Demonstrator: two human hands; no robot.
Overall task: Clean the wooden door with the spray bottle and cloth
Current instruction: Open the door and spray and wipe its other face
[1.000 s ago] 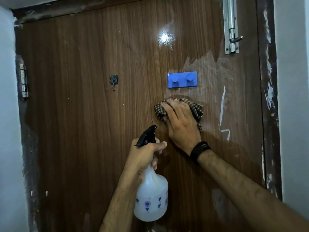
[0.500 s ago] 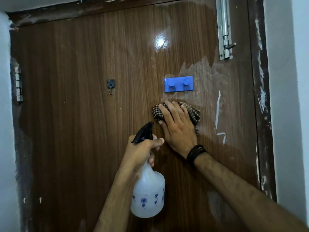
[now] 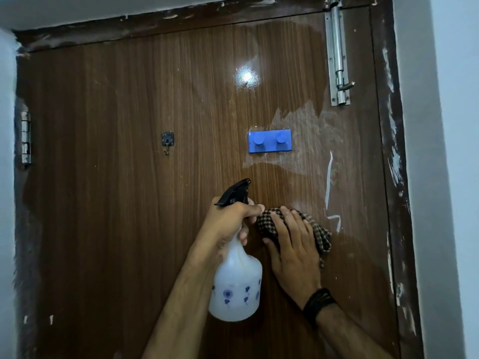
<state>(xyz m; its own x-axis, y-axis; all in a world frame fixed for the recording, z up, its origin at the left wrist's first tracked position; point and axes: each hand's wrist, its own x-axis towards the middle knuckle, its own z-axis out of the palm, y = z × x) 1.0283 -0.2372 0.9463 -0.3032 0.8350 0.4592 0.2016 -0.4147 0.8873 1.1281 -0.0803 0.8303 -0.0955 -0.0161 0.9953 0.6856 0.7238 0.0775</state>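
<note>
The brown wooden door [image 3: 124, 203] fills the view, with a wet sheen on its upper right part. My left hand [image 3: 228, 220] grips the neck of a white spray bottle [image 3: 236, 286] with blue flower prints and a black trigger head, held upright close to the door. Just to its right, my right hand [image 3: 293, 244] presses a brown checked cloth [image 3: 322, 237] flat against the door with straight fingers. Most of the cloth is hidden under that hand.
A blue two-peg hook plate [image 3: 269, 141] is stuck above the hands, and a small dark metal hook [image 3: 167, 141] sits to its left. A steel slide bolt [image 3: 337, 60] runs down the upper right. White paint marks [image 3: 329, 182] streak the right side. A hinge [image 3: 26, 137] is at left.
My right hand has slid the cloth down the door, away from the blue hook plate. The left hand with the bottle has stayed beside it. The view has tilted, showing more of the door's top.
</note>
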